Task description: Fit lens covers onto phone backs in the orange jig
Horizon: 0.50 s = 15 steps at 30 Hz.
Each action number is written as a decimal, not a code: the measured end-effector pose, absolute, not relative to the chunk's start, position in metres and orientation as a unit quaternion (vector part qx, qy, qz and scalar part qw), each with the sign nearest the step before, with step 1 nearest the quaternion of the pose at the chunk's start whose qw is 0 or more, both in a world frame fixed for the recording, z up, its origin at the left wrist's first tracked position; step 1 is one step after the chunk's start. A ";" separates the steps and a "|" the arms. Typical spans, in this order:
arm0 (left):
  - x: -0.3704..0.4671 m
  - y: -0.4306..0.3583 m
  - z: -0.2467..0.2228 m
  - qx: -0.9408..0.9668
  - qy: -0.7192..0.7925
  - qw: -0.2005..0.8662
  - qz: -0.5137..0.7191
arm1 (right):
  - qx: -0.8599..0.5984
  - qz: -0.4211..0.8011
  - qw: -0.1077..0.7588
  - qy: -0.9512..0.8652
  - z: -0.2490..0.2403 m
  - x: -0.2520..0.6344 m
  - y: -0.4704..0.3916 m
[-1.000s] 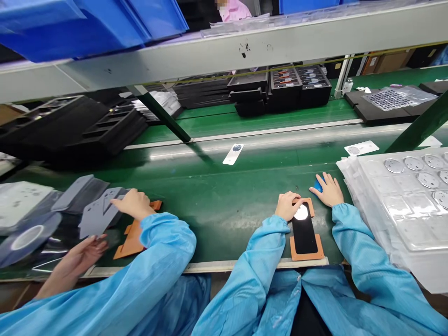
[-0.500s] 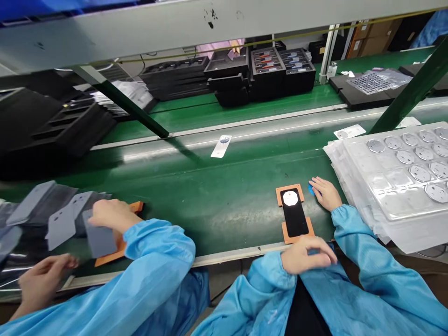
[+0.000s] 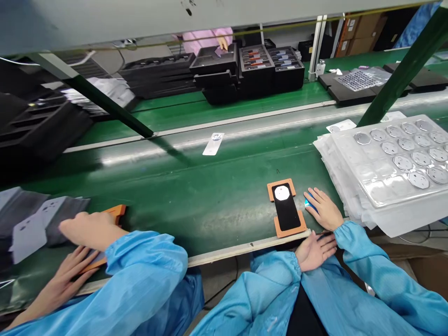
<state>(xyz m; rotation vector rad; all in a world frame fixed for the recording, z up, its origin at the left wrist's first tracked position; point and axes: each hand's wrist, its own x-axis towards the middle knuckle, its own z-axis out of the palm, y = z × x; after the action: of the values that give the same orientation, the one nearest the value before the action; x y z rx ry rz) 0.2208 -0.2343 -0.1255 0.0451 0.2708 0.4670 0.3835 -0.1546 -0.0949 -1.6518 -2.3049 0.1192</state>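
Observation:
An orange jig [image 3: 290,230] lies on the green belt [image 3: 210,196] near its front edge. It carries a black panel [image 3: 287,213] with a white round disc [image 3: 281,192] at its far end. My right hand [image 3: 324,211] lies just right of the jig, fingers laid over a small blue piece [image 3: 307,203]. My left hand [image 3: 314,249] is off the belt, below its front edge, palm up and holding nothing.
A stack of clear blister trays [image 3: 371,186] with round parts sits at the right. A white card [image 3: 213,143] lies mid-belt. At the left, a co-worker's hands [image 3: 82,229] handle grey sheets and another orange jig [image 3: 117,211]. Black trays [image 3: 252,70] are stacked behind.
My left hand has left the jig's disc end and dropped below the belt edge, turning palm up. The right hand has stayed on the blue piece. The view has tilted downward.

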 end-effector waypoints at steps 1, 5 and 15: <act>0.225 -0.233 -0.122 0.006 0.143 0.959 0.245 | -0.575 0.051 0.158 -0.801 -0.095 0.383 -0.172; 0.231 -0.228 -0.110 -0.039 0.165 0.949 0.266 | -0.580 0.085 0.198 -0.785 -0.095 0.371 -0.233; 0.228 -0.221 -0.098 -0.079 0.253 0.946 0.186 | -0.625 0.217 0.390 -0.640 -0.083 0.370 -0.275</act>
<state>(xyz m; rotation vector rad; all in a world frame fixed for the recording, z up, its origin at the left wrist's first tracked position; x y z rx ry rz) 0.2285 -0.2212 -0.0980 -0.1616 0.5145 0.3784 0.3700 -0.2746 -0.0831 -1.5879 -1.6275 0.5514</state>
